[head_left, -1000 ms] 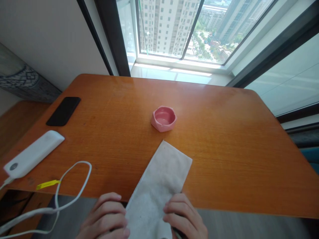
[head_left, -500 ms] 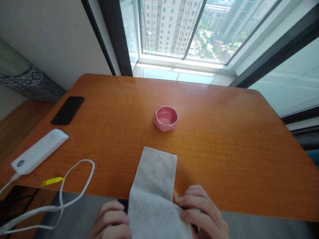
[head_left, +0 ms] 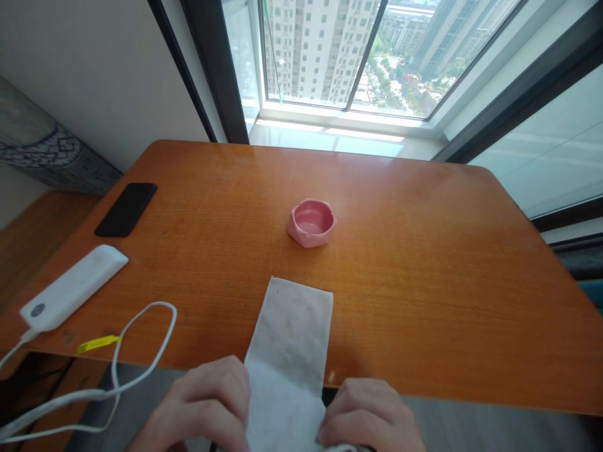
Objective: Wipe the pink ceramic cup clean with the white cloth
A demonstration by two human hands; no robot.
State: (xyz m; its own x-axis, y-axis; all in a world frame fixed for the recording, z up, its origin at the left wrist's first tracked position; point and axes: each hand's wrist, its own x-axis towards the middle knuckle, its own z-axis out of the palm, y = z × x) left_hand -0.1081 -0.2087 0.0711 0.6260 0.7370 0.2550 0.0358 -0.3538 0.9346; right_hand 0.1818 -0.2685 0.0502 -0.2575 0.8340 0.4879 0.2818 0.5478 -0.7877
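Note:
A greyish-white cloth (head_left: 294,333) in a long folded strip lies on the table and hangs over its front edge towards me. My left hand (head_left: 207,402) is closed at the cloth's left edge, fingers curled, its fingertips partly hidden. On the other side my right hand (head_left: 370,414) is closed on the cloth's lower right part, where some of the fabric is bunched. The bottom of the cloth runs out of view. Beyond the cloth's far end stands a pink faceted ashtray (head_left: 311,224).
A black phone (head_left: 125,209) lies at the table's left side. Nearer me are a white power bank (head_left: 74,288) and a looped white cable (head_left: 172,326) with a yellow tag (head_left: 98,343), hanging over the edge. A window (head_left: 348,56) is behind the wooden table (head_left: 424,282).
My left hand has moved up and forward along the cloth's left edge. My right hand has shifted down and inward, drawing in the cloth's lower right side.

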